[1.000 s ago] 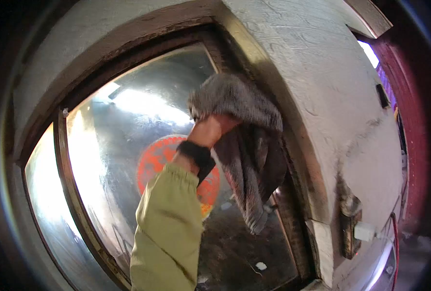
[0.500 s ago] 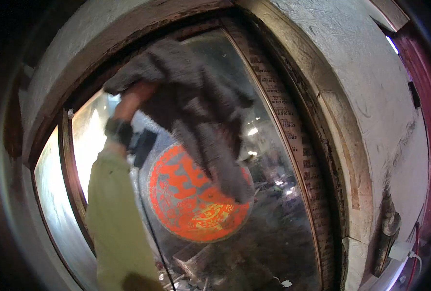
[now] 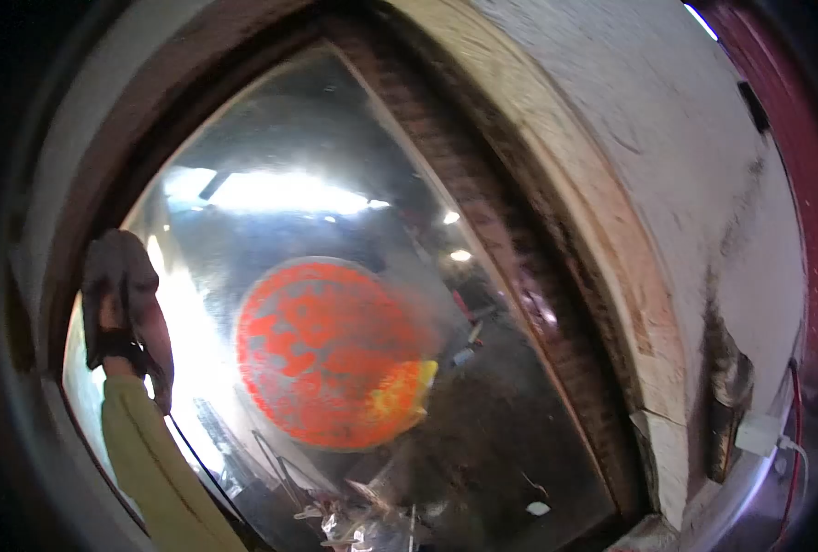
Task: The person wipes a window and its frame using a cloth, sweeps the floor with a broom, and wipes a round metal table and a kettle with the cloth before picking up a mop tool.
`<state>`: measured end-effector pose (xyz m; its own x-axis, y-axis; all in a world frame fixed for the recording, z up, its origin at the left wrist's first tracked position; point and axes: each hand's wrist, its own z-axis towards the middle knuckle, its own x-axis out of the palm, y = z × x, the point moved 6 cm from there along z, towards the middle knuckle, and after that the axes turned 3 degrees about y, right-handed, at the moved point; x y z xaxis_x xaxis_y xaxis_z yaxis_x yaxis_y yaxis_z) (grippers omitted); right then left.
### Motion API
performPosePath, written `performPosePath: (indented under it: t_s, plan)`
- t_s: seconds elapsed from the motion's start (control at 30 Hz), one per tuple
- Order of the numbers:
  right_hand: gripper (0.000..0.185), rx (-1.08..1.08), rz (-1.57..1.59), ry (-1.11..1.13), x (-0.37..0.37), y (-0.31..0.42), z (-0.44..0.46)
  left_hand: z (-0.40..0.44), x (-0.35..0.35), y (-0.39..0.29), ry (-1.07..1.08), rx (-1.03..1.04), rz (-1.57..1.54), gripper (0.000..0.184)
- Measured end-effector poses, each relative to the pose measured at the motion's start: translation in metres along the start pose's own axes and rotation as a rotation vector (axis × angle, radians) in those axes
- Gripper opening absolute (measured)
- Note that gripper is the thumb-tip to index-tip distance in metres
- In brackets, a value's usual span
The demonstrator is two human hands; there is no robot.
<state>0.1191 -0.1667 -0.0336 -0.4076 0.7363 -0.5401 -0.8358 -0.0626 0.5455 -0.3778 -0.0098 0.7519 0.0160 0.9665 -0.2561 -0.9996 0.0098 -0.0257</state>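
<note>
In the head view, the grey cloth (image 3: 142, 276) is now at the far left of the window, having crossed from the right frame a second ago and the middle of the glass (image 3: 492, 460) half a second ago. It hangs bunched and narrow, where earlier it spread wide, and the round orange pattern (image 3: 322, 359), partly covered before, now shows whole. The left hand (image 3: 109, 315) and the pale green sleeve (image 3: 156, 474) have shifted left with it.

The cloth covers most of the hand; I cannot tell whether the fingers grip it or lie flat, nor whether it presses on the pane. The sleeve is cut off at the near edge, and glare washes out the glass just right of the cloth. The right side of the pattern is blurred.

The cloth's long axis stands roughly upright, its lower end tapering to a point beside the dark wristband (image 3: 116, 346), slightly to the right.
</note>
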Motion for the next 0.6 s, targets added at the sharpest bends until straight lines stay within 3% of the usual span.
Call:
performPosePath:
  t_s: [0.2, 0.33, 0.43, 0.5, 0.6]
  plan:
    - [0.013, -0.053, -0.015, -0.031, -0.004, 0.001, 0.02, 0.031, -0.007, -0.183, -0.045, 0.335, -0.175, 0.046]
    - [0.014, -0.065, 0.016, -0.024, -0.019, 0.011, 0.027, -0.017, 0.002, -0.335, 0.026, 0.568, -0.43, 0.045]
    - [0.013, -0.068, 0.055, -0.085, -0.025, 0.017, 0.029, -0.098, 0.016, -0.424, 0.179, 0.679, -0.653, 0.044]
    - [0.012, -0.052, 0.253, -0.106, -0.034, 0.016, 0.029, -0.156, 0.038, -0.458, 0.331, 0.693, -0.81, 0.043]
    - [0.01, 0.034, 0.535, -0.172, -0.054, 0.001, 0.016, -0.249, 0.075, -0.474, 0.631, 0.523, -1.078, 0.042]
